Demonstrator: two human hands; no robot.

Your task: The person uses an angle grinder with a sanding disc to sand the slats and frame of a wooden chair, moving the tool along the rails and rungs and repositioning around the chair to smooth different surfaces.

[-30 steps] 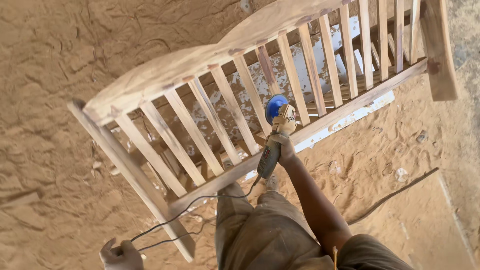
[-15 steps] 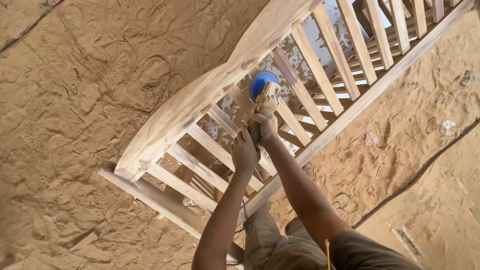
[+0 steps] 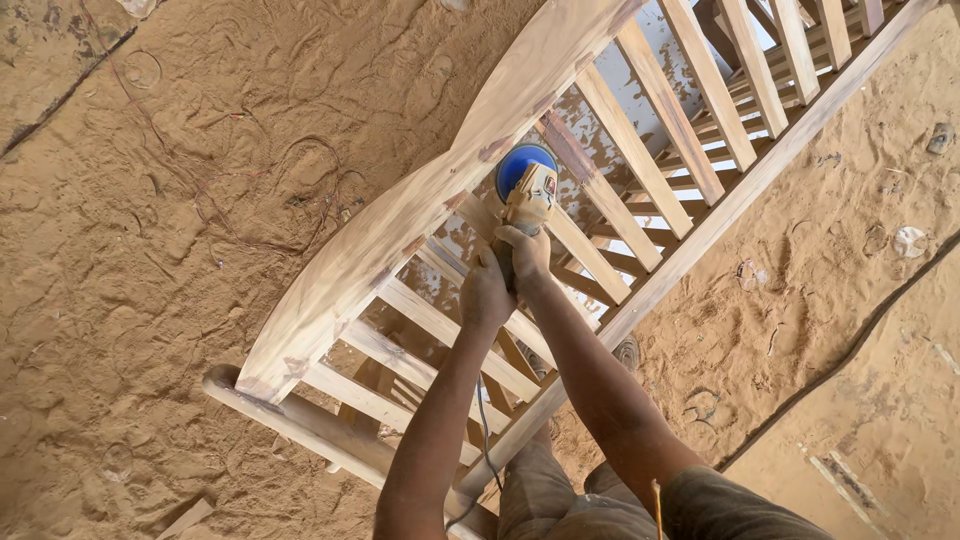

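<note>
Pale wooden slatted frame (image 3: pixel 380 240) lies on sawdust-covered floor (image 3: pixel 150 250). Both hands, left (image 3: pixel 485 295) and right (image 3: pixel 525 252), clench a yellow sander (image 3: pixel 527 195), its blue disc (image 3: pixel 520 165) just beyond the fingers against the top rail.

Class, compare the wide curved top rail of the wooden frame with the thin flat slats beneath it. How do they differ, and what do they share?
The wide curved top rail is one broad, wavy-edged board; the thin flat slats are narrow and straight. The rail runs along the frame's length; the slats cross from it to the straight lower rail, evenly spaced with gaps. Both are pale, unfinished wood with darker reddish streaks.
</note>
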